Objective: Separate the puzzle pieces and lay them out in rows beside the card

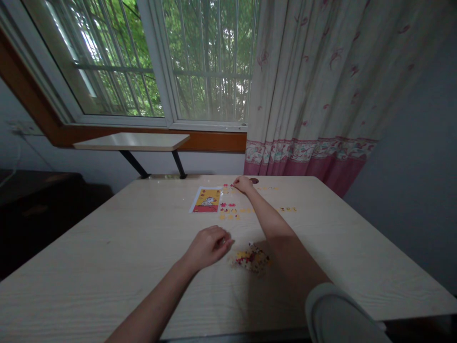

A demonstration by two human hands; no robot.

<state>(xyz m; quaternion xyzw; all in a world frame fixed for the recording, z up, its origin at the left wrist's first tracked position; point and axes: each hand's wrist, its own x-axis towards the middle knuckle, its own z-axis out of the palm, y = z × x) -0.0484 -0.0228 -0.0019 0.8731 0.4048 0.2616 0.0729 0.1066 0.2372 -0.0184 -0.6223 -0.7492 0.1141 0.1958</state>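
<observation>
My right hand (243,184) reaches to the far side of the table, its fingertips pinched at a small pink puzzle piece (232,186) in the upper row. Curled fingers close my left hand (210,245), which rests nearer to me; whatever may be inside it is hidden. Just right of that hand lies a loose heap of puzzle pieces (252,259) in yellow, red, white and dark colours. Rows of sorted pieces, with pink ones (228,205) and yellow ones (246,210), spread beside a picture card (207,200) of a white cartoon animal on yellow and red.
The pale wooden table (107,252) extends to the wall. A raised white shelf (143,140) on black legs stands at its back left. A dark round hole (254,181) is behind my right hand. Behind are a barred window (210,62) and a flowered curtain (310,95).
</observation>
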